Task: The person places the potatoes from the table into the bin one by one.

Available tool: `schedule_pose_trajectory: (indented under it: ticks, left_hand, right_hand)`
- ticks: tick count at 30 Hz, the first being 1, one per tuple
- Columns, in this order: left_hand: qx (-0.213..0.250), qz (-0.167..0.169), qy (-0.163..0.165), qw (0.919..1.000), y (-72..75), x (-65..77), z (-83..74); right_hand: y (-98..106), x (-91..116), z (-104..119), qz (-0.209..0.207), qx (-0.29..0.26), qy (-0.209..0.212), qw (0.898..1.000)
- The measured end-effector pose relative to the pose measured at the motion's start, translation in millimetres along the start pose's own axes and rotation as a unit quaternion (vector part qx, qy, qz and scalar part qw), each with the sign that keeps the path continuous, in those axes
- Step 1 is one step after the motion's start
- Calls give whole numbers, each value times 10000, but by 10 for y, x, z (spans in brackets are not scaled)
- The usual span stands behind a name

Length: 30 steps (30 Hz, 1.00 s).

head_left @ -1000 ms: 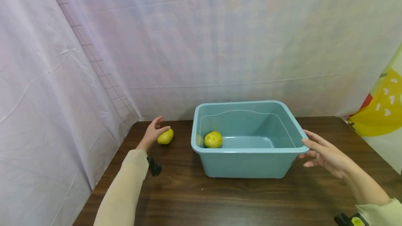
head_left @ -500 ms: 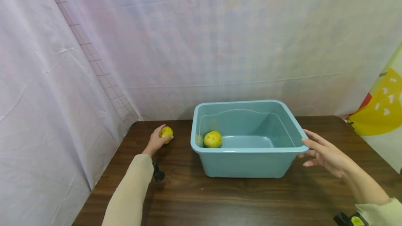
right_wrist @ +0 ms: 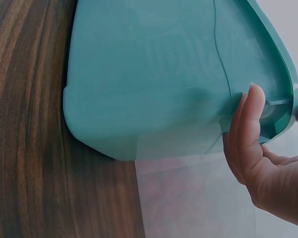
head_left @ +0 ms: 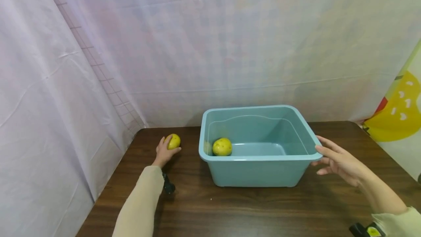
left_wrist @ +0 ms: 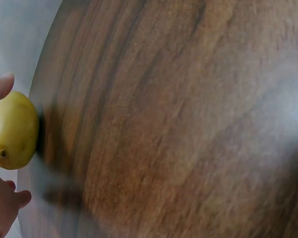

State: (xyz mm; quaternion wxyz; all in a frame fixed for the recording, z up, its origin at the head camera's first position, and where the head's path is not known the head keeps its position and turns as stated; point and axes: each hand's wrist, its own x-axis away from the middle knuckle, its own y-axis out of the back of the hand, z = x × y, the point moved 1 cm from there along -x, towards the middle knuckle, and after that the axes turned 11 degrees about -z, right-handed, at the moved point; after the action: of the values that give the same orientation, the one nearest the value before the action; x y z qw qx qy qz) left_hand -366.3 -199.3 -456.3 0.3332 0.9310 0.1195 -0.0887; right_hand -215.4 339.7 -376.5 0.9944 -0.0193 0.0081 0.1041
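In the head view my left hand (head_left: 164,154) curls round a yellow fruit (head_left: 175,141) with small dark spots, at the far left of the table. The left wrist view shows that fruit (left_wrist: 15,131) between the fingers, a dark spot at its lower end. My right hand (head_left: 340,162) grips the right front corner of a blue-green plastic tub (head_left: 254,171), thumb at the rim. From the right wrist view, its fingers (right_wrist: 251,126) lie against the tub's outer wall beneath the rim. Another yellow fruit (head_left: 222,146) sits inside the tub at the left.
The dark wood table (head_left: 230,211) reaches back to a pale hanging cloth (head_left: 230,46). More white cloth (head_left: 39,101) hangs along the left side. At the right hangs a cloth with a yellow print (head_left: 394,116).
My left hand has come down round the fruit on the table, which has turned and shifted slightly. The right hand stays at the tub's corner.
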Motion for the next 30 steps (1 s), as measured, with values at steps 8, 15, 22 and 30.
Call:
schedule_pose_trajectory:
  ticks: [8,15,22,30]
  left_hand:
    - [-212,-341,18,9992,-20,33,16]
    - [-249,-562,-232,9978,-17,17,77]
    - [67,-555,-222,9982,6,35,42]
    - [587,-470,-39,9972,-8,62,17]
  right_hand:
    - [-9,-4,-1,-17,-5,-14,10000]
    - [-4,-2,-1,3,-2,21,10000]
    - [-3,-1,-3,35,-43,47,10000]
    - [-4,-1,-3,23,-67,29,10000]
